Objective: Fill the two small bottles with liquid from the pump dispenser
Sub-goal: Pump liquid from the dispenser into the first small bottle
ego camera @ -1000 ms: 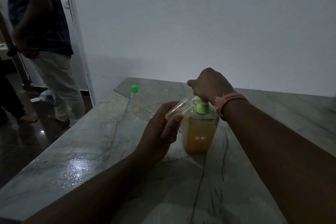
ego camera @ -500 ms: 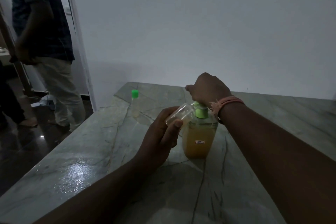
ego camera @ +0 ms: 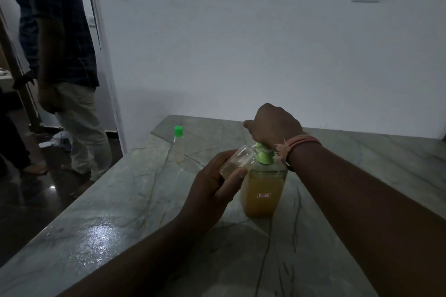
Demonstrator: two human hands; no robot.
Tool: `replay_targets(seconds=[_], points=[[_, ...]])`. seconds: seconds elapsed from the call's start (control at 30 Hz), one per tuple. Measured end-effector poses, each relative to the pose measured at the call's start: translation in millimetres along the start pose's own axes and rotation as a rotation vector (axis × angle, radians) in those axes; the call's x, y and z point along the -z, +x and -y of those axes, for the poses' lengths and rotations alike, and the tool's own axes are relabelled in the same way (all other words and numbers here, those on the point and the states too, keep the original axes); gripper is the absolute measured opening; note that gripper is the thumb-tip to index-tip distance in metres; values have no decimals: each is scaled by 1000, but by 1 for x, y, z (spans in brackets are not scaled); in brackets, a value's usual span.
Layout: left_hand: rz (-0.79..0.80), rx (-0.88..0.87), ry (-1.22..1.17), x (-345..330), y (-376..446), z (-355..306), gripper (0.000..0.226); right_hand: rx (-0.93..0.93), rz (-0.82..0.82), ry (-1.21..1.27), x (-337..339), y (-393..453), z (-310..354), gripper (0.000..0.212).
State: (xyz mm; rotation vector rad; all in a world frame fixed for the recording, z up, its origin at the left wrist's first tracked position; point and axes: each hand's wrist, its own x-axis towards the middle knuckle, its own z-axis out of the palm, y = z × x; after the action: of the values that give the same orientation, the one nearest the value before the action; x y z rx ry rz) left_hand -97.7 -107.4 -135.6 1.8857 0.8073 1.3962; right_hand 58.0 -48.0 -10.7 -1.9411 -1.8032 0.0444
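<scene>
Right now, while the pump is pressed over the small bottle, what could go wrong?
1. The left hand holds the small bottle tilted at the green pump; liquid may miss its mouth and spill on the counter.
2. The right hand presses from above; the dispenser might tip.
3. The room is dim, so the fill level is hard to see.

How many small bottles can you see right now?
2. One small clear plastic bottle is held tilted in the left hand at the pump; one green-capped clear bottle stands on the marble counter behind.

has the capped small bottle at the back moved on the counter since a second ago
No. The green-capped bottle stands at the same vein junction of the marble counter; only the camera shifted.
</scene>
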Motion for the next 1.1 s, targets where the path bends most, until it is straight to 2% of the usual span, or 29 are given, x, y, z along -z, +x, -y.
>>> replay_targets(seconds=[0.17,0.3,0.4,0.57,0.77,1.0,1.1], points=[[-1,-47,10,-1,2,-2,31,25,-8,-2,3,5,2,36],[-6,-44,14,-2,3,1,35,-1,-34,73,-7,6,-5,34],[-7,-55,30,-1,3,1,29,-4,-37,60,-8,5,-5,33],[-2,-67,46,-2,2,-2,25,27,31,52,0,9,-1,35],[-13,-67,50,-2,3,0,27,-33,-28,150,-11,9,-10,32],[-3,-62,33,-1,1,-4,31,26,2,-6,2,6,0,34],[-3,-71,17,-1,2,-5,29,26,-58,0,0,4,-1,36]])
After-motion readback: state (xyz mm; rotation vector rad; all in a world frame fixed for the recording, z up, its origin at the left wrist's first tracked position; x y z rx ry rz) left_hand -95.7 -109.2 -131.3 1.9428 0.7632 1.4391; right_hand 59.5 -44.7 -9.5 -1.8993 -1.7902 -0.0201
